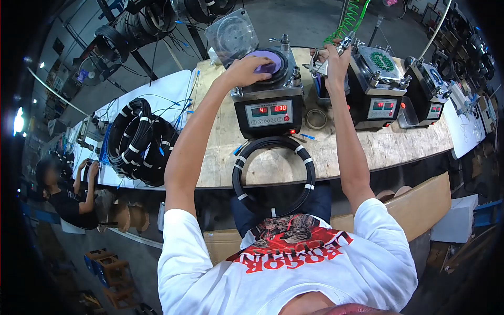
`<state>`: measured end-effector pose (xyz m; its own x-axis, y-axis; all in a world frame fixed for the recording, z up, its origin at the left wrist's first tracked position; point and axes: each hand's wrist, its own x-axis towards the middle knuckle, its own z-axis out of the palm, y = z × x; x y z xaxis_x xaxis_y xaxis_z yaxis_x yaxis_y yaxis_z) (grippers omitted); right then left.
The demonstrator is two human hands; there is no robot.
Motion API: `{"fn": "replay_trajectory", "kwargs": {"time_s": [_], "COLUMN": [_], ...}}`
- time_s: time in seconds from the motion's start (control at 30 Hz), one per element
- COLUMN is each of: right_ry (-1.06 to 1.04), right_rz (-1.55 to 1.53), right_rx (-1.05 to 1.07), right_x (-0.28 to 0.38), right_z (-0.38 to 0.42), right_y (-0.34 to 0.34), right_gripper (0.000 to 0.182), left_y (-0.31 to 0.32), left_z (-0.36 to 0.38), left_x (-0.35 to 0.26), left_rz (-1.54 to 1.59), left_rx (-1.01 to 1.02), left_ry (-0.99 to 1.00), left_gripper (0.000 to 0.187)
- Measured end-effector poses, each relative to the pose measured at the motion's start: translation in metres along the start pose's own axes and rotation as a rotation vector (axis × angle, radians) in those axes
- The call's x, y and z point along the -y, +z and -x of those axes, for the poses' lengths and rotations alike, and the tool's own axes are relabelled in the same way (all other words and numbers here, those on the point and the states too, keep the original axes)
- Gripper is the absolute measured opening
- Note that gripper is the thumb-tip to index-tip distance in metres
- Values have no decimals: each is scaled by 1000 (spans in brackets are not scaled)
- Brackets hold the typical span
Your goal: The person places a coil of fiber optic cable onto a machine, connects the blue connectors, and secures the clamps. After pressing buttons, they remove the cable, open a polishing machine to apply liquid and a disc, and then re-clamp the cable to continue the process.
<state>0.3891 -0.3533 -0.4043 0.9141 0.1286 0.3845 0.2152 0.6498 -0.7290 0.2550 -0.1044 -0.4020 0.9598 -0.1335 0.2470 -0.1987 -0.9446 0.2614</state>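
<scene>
My left hand (248, 71) lies over a purple disc (273, 59) on the round black plate of a polishing machine (269, 113), its fingers spread and touching the disc. The machine's display reads 4 and 0.30. Raised near the machines, my right hand (336, 64) is closed around a metal air blow gun (344, 44), and a green coiled hose (350, 21) runs up behind it. A clear round cover (232, 37) stands tilted behind the machine. At the table's front edge, a coil of black cable (239, 173) with white ties leans over my lap.
Two more machines stand to the right, one with green pieces (382, 61) on top. A tape ring (316, 119) lies on the wooden table (331, 152). Black cable coils (137, 131) are piled on the left. Another person (71, 202) works at far left.
</scene>
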Motion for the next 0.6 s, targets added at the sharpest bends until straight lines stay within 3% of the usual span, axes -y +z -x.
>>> {"fn": "replay_trajectory", "kwargs": {"time_s": [0.13, 0.6], "right_ry": [16, -11], "right_rz": [41, 143], "right_rx": [-15, -4], "right_x": [7, 7], "right_z": [2, -1], "right_y": [-7, -9], "right_gripper": [29, 29], "left_y": [-1, 6], "left_z": [-6, -6], "left_x": [6, 8], "left_rz": [177, 141], "left_rx": [16, -43], "left_ry": [45, 13], "left_gripper": [59, 55]}}
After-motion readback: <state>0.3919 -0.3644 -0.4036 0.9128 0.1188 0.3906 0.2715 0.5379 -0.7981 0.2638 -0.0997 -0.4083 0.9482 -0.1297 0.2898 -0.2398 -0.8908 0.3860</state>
